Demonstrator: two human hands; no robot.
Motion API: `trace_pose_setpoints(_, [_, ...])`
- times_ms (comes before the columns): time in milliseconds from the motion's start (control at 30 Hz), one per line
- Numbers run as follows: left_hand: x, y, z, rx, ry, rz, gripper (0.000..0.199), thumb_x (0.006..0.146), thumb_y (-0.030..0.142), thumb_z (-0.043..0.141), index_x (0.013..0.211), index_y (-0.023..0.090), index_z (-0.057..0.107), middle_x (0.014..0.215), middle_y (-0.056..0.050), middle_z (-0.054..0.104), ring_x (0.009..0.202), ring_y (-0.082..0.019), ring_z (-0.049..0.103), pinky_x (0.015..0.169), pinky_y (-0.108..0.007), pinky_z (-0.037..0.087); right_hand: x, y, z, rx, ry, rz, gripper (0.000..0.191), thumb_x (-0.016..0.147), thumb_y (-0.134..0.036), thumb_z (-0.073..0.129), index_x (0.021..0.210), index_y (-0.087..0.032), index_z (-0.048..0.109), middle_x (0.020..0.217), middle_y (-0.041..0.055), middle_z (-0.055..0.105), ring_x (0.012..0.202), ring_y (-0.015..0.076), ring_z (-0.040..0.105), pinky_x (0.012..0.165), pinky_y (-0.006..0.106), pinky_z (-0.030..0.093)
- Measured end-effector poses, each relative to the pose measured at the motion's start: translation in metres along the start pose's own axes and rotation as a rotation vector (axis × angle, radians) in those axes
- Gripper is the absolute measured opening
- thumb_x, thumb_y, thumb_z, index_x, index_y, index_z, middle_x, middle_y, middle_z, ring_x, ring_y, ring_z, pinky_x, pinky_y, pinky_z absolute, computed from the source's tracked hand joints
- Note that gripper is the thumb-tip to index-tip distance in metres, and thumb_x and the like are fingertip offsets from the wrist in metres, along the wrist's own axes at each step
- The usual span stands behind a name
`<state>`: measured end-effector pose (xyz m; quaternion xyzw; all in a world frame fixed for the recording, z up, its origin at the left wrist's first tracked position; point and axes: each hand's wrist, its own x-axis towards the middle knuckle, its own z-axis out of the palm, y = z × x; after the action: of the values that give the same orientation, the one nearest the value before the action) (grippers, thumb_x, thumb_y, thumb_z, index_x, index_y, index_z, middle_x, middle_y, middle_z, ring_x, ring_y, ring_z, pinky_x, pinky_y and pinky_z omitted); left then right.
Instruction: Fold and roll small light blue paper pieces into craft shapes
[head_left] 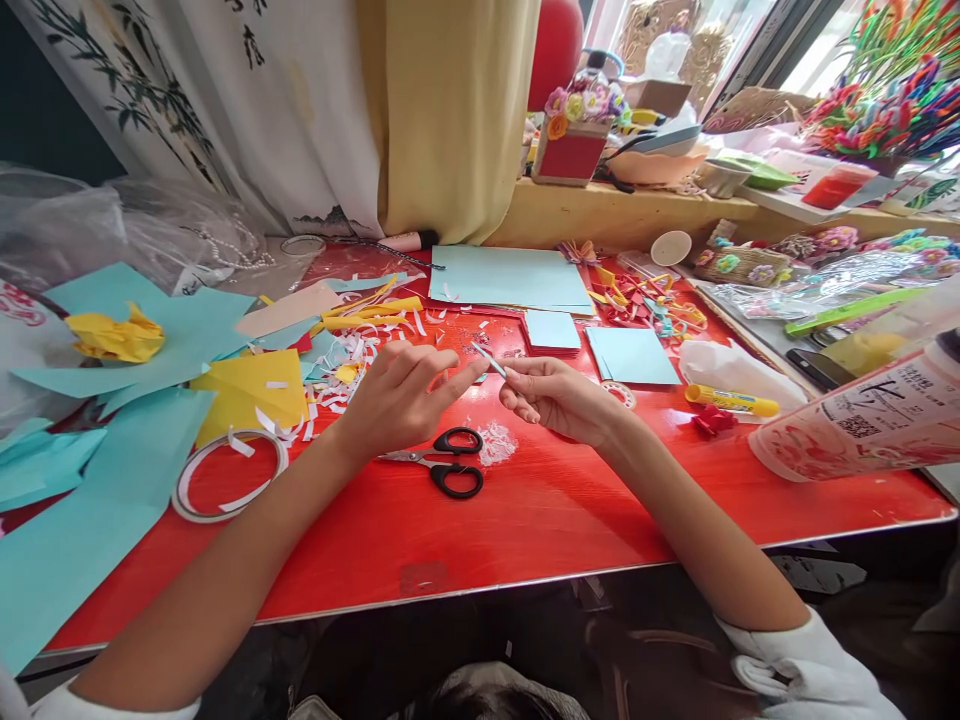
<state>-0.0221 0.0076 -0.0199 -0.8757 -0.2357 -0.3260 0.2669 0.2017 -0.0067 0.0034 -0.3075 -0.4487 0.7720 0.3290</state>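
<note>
A thin, pale blue rolled strip of paper is pinched between the thumb and fingers of my right hand, above the red table. From the other side, my left hand reaches in with its index finger stretched out to the strip, its tip at or touching it. The other left fingers are loosely bent, and the left thumb is mostly hidden. Just below the hands lie scissors with black handles, beside a small heap of whitish scraps. Behind the hands sits a small stack of light blue paper squares.
Large blue sheets, yellow paper, paper shreds and a tape roll cover the left side. More blue squares, a yellow glue stick and a tilted plastic cup are on the right. The red table's front edge is near me.
</note>
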Motion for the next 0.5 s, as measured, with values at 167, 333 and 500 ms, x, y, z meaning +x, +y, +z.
trace_pose_setpoints(167, [0.009, 0.002, -0.002, -0.178, 0.129, -0.327, 0.030, 0.084, 0.019, 0.043, 0.113, 0.021, 0.051, 0.101, -0.007, 0.057, 0.093, -0.019, 0.049, 0.084, -0.035, 0.035, 0.000, 0.001, 0.002, -0.121, 0.013, -0.044, 0.025, 0.080, -0.025, 0.058, 0.102, -0.013, 0.059, 0.068, 0.0007, 0.060, 0.050, 0.0040, 0.052, 0.051, 0.016, 0.046])
trace_pose_setpoints(333, [0.022, -0.003, -0.004, -0.787, -0.180, -0.885, 0.031, 0.085, 0.038, 0.041, 0.079, 0.016, 0.061, 0.076, -0.003, 0.061, 0.071, -0.015, 0.052, 0.066, -0.027, 0.039, 0.003, 0.005, 0.007, -0.514, 0.089, -0.194, 0.044, 0.080, -0.030, 0.057, 0.122, -0.018, 0.051, 0.066, -0.0003, 0.060, 0.052, 0.0079, 0.055, 0.052, 0.023, 0.046])
trace_pose_setpoints(500, [0.026, -0.003, -0.006, -1.063, -0.287, -0.979, 0.025, 0.074, 0.040, 0.055, 0.074, 0.017, 0.065, 0.072, -0.001, 0.062, 0.070, -0.015, 0.053, 0.065, -0.026, 0.038, 0.004, 0.007, 0.006, -0.745, 0.079, -0.161, 0.040, 0.084, -0.028, 0.051, 0.122, -0.019, 0.052, 0.068, -0.0003, 0.058, 0.051, 0.0070, 0.052, 0.053, 0.024, 0.046])
